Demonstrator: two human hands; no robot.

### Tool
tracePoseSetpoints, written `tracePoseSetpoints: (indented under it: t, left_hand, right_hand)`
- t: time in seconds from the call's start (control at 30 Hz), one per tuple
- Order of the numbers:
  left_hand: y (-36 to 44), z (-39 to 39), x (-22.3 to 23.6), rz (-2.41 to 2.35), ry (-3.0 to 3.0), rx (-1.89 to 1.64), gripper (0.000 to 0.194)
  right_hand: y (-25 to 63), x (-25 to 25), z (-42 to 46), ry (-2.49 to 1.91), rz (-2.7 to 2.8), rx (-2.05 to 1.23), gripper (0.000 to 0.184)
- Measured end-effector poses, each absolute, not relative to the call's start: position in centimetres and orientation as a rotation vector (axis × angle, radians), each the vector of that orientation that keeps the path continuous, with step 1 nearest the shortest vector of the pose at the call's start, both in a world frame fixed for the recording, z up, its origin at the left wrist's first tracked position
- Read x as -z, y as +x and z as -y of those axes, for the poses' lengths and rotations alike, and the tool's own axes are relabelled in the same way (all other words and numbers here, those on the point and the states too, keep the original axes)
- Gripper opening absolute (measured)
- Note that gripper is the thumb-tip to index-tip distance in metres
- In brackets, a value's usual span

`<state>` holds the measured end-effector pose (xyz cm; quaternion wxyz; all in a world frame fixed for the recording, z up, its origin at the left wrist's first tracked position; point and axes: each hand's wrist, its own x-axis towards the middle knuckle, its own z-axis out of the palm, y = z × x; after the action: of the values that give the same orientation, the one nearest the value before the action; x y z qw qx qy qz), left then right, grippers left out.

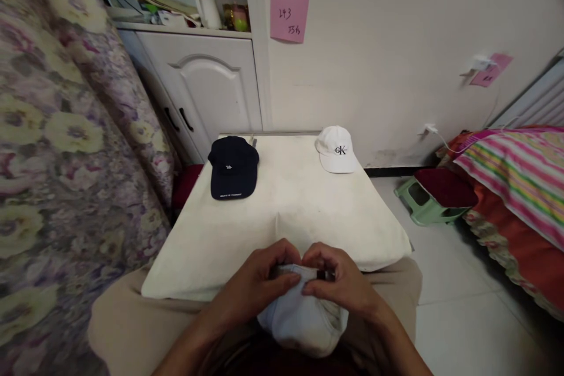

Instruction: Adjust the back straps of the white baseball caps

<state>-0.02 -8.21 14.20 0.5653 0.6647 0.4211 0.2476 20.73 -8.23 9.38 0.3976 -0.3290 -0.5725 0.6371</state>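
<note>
Close to my body, a pale blue-grey cap (304, 320) is held at the front edge of the table, over my lap. My left hand (268, 276) pinches its upper edge between thumb and fingers. On the same edge, just to the right, my right hand (332, 279) also pinches, beside a small dark patch on the cap. The fingertips of both hands nearly meet. At the table's back left lies a navy cap (233, 167) with small white lettering, its brim toward me. A white cap (337, 150) with a black "CK" logo lies at the back right.
A cream cloth covers the table (291, 188), which stands against the wall. Floral curtain (74, 129) hangs at left, by a white cabinet (207, 82). On the right are a green stool (420, 202) with a dark red top and a bed (524, 188) with striped bedding.
</note>
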Motion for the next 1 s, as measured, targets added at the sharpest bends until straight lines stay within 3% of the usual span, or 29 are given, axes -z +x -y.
tracePoseSetpoints:
  t: [0.13,0.37,0.73,1.0]
  left_hand:
    - [0.1,8.2,-13.9,-0.951,1.549,-0.58,0.02]
    - [-0.9,8.9,-12.9,-1.089,1.611,-0.565,0.04]
    - [-0.1,9.7,-11.8,-1.168,1.921,-0.736,0.027]
    - [0.3,9.8,-11.0,-1.146,2.135,-0.797,0.022]
  right_hand:
    - [20.4,-9.0,8.6,-0.822,1.406,-1.612,0.026]
    - [20.7,-8.0,8.1,-0.822,1.269,-1.624,0.032]
    - [19.3,-7.5,8.3,-0.614,0.967,-1.739,0.032]
    - [19.5,-7.6,8.3,-0.709,1.12,-1.664,0.031]
